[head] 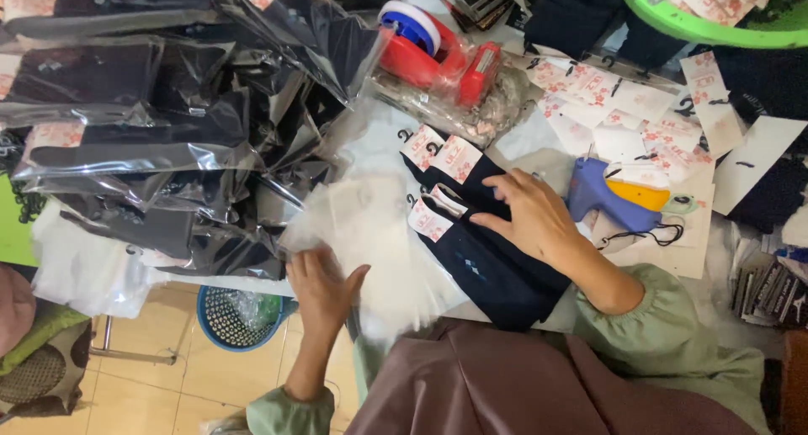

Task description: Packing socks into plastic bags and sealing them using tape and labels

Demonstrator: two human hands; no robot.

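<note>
a: nearby, left hand point(322, 283) flat, fingers released on clear bags point(370, 233)?
b: yes. right hand point(530, 218) nearer, fingers spread pressing dark socks point(484, 262); long axis runs away leftward on table point(370, 136). beyond, tape dispenser point(433, 52).

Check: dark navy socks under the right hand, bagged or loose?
Loose: the dark navy socks lie bare under the right hand, paper header tags exposed, no plastic over them.

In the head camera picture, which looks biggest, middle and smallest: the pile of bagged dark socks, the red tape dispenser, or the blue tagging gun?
1. Pile of bagged dark socks, by far the biggest.
2. Red tape dispenser.
3. Blue tagging gun.
The last two look close in size, and the dispenser lies farther from the camera, so their order is unsure.
</note>
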